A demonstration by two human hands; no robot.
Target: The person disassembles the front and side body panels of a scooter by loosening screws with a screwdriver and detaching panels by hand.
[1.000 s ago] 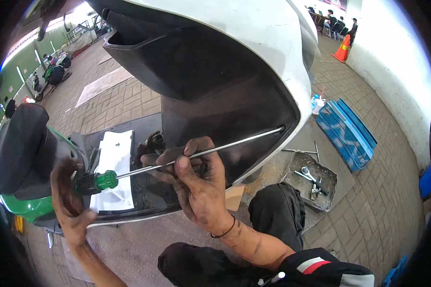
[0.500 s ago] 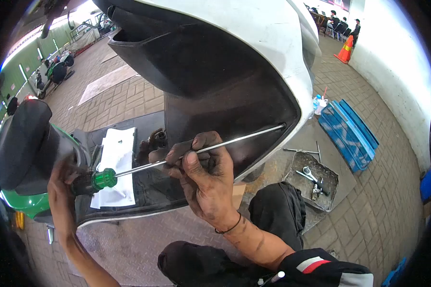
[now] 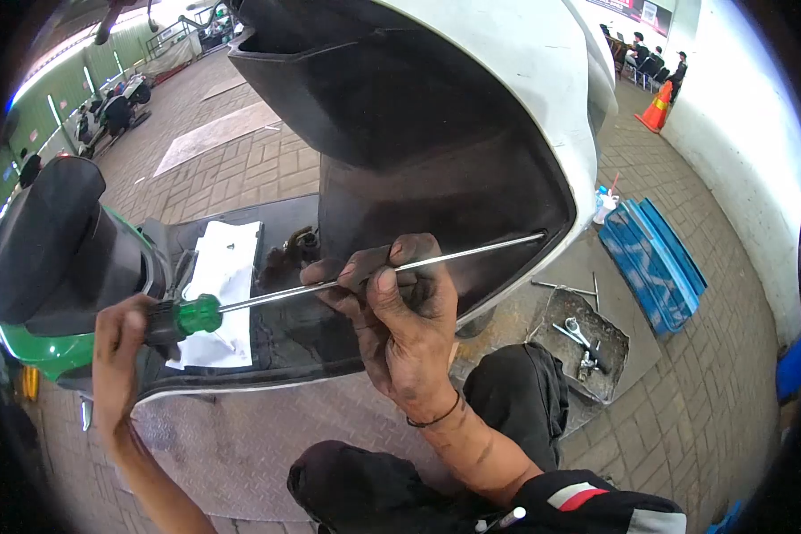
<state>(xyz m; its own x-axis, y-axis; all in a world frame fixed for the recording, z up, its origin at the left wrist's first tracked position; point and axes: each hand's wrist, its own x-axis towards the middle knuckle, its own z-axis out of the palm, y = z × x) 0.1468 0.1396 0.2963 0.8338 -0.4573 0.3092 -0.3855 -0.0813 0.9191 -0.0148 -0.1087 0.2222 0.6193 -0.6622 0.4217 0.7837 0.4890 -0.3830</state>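
Note:
My left hand (image 3: 125, 343) is closed round the black and green handle of a long screwdriver (image 3: 200, 314). My right hand (image 3: 405, 311), fingers smudged dark, pinches the steel shaft near its middle. At the far end, the tip sits at a small hole near the lower right corner of the scooter's black inner leg panel (image 3: 445, 191). White bodywork (image 3: 543, 67) edges that panel. Behind the handle, a white sheet of paper (image 3: 227, 258) lies on the black footboard (image 3: 280, 347).
Tools lie in a dirty metal tray (image 3: 618, 374) on the right, with a T-shaped wrench (image 3: 587, 289) beside it. Past it stands an open blue toolbox (image 3: 654, 267). A black seat (image 3: 40, 240) rises at left. Further off are an orange cone (image 3: 656, 109) and seated people.
The view has shifted slightly, so the scooter appears further right. My left hand's hold on the handle looks turned. The screwdriver tip stays at the same spot on the panel.

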